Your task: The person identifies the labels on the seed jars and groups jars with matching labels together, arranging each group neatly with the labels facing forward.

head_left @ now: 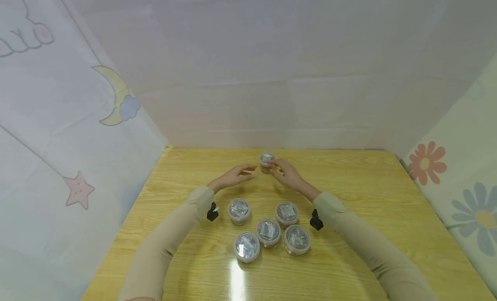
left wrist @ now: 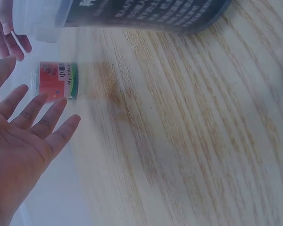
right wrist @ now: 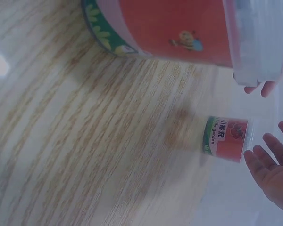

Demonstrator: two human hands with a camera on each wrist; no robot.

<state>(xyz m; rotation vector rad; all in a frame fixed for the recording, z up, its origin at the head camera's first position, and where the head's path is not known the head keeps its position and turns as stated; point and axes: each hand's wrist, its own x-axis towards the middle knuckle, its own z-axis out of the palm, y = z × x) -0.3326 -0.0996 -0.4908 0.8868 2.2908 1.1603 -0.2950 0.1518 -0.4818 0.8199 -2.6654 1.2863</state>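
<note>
Five tubs (head_left: 268, 232) sit grouped nearer the front of the table (head_left: 349, 175), while the far tub (head_left: 265, 164) stands upright close to the table's back edge. The right hand (head_left: 288, 175) is at that one, fingers loosely spread — can't tell if they're actually touching. The left hand (head_left: 233, 176), also toward the table's back, is wide and holding nothing. My worry: a one-sided nudge from the right could tip the far tub or shove it off the table's back edge.
</note>
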